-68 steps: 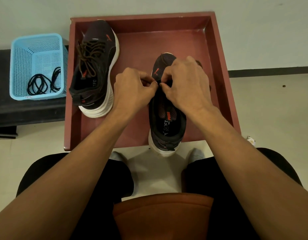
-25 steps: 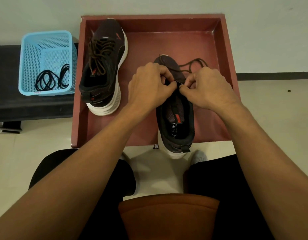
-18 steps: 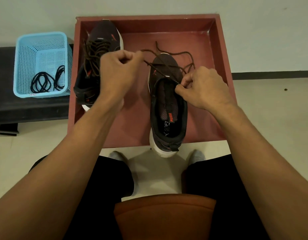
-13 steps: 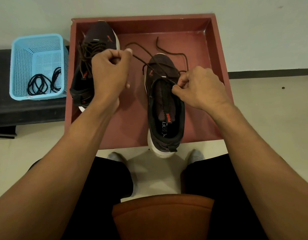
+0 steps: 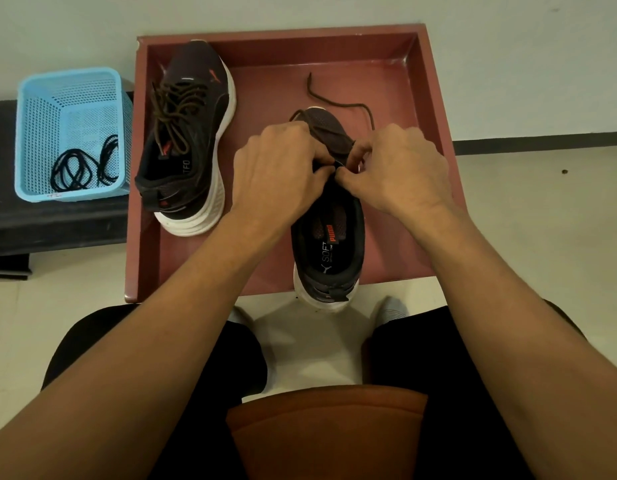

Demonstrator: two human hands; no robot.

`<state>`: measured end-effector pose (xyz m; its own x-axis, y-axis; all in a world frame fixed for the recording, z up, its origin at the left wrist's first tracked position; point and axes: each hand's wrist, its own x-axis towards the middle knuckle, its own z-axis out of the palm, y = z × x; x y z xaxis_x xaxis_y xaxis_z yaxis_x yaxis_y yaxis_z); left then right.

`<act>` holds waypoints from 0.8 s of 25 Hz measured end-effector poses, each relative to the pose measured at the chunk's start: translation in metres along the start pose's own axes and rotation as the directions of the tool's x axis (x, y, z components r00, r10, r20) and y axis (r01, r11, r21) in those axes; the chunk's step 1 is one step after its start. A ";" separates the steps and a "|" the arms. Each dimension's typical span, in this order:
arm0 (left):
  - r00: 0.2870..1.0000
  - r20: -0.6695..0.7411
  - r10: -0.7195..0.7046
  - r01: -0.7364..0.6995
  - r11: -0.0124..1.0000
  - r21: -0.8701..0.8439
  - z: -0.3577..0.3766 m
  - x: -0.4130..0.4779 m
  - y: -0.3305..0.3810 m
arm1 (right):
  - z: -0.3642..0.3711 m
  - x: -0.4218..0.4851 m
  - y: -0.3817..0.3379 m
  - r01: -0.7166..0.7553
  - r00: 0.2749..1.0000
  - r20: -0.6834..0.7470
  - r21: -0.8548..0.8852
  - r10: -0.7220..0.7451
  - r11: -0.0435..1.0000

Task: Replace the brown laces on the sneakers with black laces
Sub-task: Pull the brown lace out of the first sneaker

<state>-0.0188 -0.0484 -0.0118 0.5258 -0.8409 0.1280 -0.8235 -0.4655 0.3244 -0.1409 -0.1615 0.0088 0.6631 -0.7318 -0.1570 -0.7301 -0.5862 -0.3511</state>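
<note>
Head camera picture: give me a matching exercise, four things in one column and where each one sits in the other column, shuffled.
Column one
1. black laces
2. far sneaker
3. near sneaker
4. loose brown lace

Column two
A. heel past the tray's near edge
B. in the blue basket
C. on the tray floor beyond the near sneaker's toe
D. left side of the tray, laced in brown

Pairs: 1-B, 2-D, 3-A, 4-C

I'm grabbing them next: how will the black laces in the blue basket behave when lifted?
Probably floppy: the black laces lie in loose loops on the floor of the basket. They will likely come up as one tangle, since the loops overlap. Being thin cord, they are probably very light and shouldn't drag the basket.
</note>
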 end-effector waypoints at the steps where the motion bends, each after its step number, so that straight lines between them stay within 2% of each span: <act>1: 1.000 -0.004 -0.003 0.003 1.000 0.008 0.001 0.000 0.001 | 0.001 0.001 -0.001 -0.009 1.000 -0.014 0.004 0.009 1.000; 10: 0.996 -0.004 -0.090 0.089 0.996 -0.015 0.011 0.002 0.007 | 0.009 0.002 -0.003 -0.046 0.998 -0.029 0.159 0.051 0.986; 14: 0.989 0.055 -0.137 0.145 0.971 -0.189 -0.008 0.003 -0.015 | 0.009 0.003 0.000 -0.070 0.995 -0.052 0.181 0.080 0.981; 18: 0.964 -0.019 -0.266 0.253 0.936 -0.245 -0.023 -0.005 -0.042 | 0.008 0.006 0.002 -0.078 0.995 -0.041 0.185 0.087 0.980; 20: 0.965 -0.050 -0.258 0.240 0.943 -0.232 -0.024 -0.005 -0.038 | 0.008 0.006 0.001 -0.067 0.996 -0.038 0.179 0.075 0.981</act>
<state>0.0153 -0.0198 -0.0026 0.7301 -0.6778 0.0864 -0.6005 -0.5763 0.5543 -0.1360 -0.1638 0.0001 0.5999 -0.7863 -0.1478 -0.7314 -0.4641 -0.4998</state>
